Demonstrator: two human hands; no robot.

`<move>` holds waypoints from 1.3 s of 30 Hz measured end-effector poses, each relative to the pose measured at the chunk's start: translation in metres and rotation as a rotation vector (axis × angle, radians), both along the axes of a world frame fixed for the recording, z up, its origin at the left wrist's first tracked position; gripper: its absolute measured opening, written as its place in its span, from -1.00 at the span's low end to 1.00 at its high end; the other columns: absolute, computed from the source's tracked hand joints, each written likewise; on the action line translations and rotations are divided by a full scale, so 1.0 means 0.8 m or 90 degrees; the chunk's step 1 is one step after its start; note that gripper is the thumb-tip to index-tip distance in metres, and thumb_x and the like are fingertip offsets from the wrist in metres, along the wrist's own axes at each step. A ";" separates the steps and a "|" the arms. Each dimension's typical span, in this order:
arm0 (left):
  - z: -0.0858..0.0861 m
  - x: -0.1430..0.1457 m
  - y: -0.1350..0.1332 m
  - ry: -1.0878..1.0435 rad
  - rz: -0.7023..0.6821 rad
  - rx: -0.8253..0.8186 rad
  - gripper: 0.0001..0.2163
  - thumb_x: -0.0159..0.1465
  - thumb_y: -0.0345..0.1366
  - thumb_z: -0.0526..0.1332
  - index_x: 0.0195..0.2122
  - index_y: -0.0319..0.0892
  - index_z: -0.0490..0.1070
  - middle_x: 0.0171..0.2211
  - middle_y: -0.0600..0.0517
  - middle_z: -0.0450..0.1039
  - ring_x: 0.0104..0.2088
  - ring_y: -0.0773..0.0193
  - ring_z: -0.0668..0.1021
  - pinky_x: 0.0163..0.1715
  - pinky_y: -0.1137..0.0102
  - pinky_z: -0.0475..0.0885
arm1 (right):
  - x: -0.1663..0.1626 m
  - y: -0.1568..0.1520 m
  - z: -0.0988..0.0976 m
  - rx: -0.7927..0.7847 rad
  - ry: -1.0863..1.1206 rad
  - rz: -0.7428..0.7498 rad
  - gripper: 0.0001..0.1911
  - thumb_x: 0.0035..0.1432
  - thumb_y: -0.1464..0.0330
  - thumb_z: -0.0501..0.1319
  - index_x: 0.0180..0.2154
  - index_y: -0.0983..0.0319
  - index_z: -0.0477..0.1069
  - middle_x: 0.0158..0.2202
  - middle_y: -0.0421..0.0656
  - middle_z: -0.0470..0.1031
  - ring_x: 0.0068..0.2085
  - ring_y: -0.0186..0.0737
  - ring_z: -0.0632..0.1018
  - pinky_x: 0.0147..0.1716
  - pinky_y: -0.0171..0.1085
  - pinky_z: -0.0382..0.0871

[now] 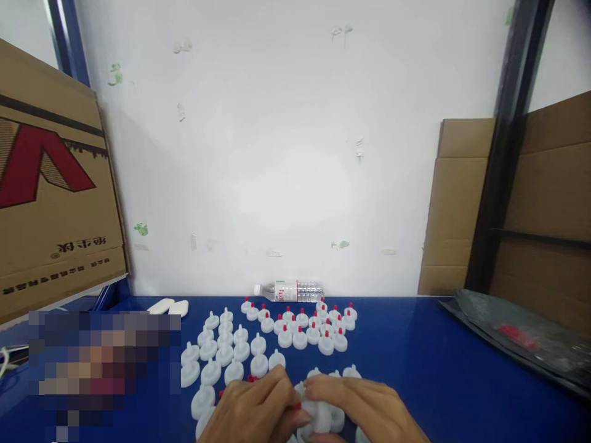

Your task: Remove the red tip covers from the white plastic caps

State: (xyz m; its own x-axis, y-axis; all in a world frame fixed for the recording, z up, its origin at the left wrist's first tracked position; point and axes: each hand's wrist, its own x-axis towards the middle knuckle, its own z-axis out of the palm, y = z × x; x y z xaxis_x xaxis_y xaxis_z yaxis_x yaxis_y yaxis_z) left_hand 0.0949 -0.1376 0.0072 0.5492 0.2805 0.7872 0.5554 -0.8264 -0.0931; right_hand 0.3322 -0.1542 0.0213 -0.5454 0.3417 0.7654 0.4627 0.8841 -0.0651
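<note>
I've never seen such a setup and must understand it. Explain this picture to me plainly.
There is no machine: a camera worn on a person's head looks forward and down at their two bare hands. The left hand pinches a small red piece beside a white cap that the right hand holds; whether the two pieces touch is hard to tell. On the blue table stand many plain white caps, mostly to the left, and red-tipped caps farther back. A clear bottle lies on its side near the wall.
</note>
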 end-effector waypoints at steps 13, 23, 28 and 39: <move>0.035 -0.034 0.008 0.046 0.097 -0.270 -0.66 0.56 -0.24 -0.09 -0.41 -0.08 0.21 -0.47 0.13 0.35 -0.43 0.26 0.44 -0.40 0.37 0.29 | 0.026 0.033 -0.001 0.045 0.066 -0.130 -0.74 0.51 0.35 0.13 0.17 0.19 0.33 -0.07 -0.08 0.69 -0.12 -0.21 0.72 -0.10 -0.30 0.61; 0.031 -0.048 0.017 0.214 0.187 -0.319 -0.77 0.47 -0.35 -0.04 -0.25 -0.09 0.38 -0.22 -0.02 0.43 -0.10 0.00 0.47 -0.22 0.19 0.29 | 0.034 0.042 -0.001 -0.050 0.030 -0.141 -0.90 0.47 0.33 0.16 -0.08 0.10 0.45 0.03 -0.06 0.55 0.03 -0.08 0.62 -0.01 -0.11 0.54; 0.041 -0.056 0.029 0.173 0.199 -0.262 -0.69 0.52 -0.32 -0.11 -0.32 -0.10 0.34 -0.34 0.01 0.41 -0.23 0.08 0.45 -0.33 0.26 0.22 | 0.017 0.042 0.020 -0.155 0.006 -0.152 -0.87 0.45 0.30 0.19 -0.09 0.10 0.53 -0.14 -0.10 0.51 -0.15 -0.11 0.58 -0.14 -0.13 0.48; 0.042 -0.063 0.029 0.134 0.146 -0.178 -0.72 0.51 -0.39 -0.07 -0.31 -0.10 0.34 -0.37 0.05 0.42 -0.31 0.17 0.45 -0.38 0.30 0.16 | -0.042 0.082 0.027 -0.343 -0.134 -0.126 -0.93 0.27 0.27 0.40 -0.24 0.11 0.65 -0.46 -0.30 0.66 -0.43 -0.27 0.66 -0.40 -0.40 0.37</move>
State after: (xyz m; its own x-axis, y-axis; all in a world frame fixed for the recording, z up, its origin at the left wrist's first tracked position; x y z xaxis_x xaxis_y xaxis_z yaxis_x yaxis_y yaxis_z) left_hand 0.0447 -0.1144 0.0405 0.5885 0.6012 0.5406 0.7208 -0.6930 -0.0140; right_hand 0.2990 -0.0890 0.0428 -0.5522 0.7616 0.3390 0.6667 0.6476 -0.3689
